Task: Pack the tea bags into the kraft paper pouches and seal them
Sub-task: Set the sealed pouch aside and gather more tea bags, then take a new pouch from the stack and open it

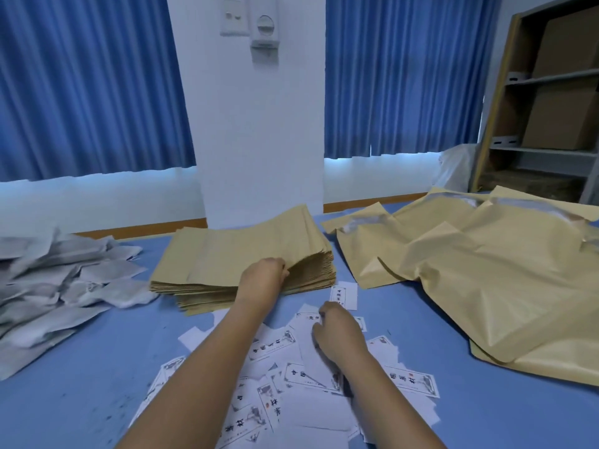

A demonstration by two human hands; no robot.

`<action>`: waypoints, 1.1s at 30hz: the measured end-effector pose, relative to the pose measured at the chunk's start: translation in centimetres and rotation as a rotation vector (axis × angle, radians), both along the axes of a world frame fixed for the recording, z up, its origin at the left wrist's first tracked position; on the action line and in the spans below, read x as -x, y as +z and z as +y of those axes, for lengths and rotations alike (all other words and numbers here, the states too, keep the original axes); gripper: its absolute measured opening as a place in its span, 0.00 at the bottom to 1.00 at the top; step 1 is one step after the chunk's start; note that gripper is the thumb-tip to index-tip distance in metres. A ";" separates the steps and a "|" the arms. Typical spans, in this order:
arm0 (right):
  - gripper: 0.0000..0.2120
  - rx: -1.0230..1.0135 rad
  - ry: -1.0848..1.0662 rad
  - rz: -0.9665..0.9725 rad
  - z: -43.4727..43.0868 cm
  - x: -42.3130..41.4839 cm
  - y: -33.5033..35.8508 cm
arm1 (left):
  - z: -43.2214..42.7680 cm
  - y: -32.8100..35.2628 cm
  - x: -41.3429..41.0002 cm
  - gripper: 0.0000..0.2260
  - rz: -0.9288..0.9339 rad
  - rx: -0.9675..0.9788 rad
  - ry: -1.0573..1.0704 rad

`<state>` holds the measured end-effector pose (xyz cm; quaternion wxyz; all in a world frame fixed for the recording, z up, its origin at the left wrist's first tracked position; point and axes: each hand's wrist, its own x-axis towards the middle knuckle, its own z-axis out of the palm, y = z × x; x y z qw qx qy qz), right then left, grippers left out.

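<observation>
A thick stack of flat kraft paper pouches (227,260) lies on the blue table, straight ahead. My left hand (264,275) is at the stack's near right corner, fingers curled under the top pouches and lifting their edge. A heap of grey-white tea bags (61,286) fills the left side. My right hand (337,332) rests with curled fingers on scattered white printed labels (291,377); whether it pinches one is hidden.
Large crumpled kraft bags with foil lining (479,273) cover the table's right side. A white pillar (259,124) and blue curtains stand behind the table. A shelf with cardboard boxes (557,92) is at the far right. Bare blue tabletop (97,384) shows at the near left.
</observation>
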<state>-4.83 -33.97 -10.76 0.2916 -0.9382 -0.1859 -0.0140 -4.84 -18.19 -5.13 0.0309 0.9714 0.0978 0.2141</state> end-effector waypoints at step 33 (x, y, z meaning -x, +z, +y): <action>0.03 -1.116 0.102 0.930 7.0 11.0 4.2 | 10.4 -2.4 21.4 0.22 -0.373 0.711 -0.175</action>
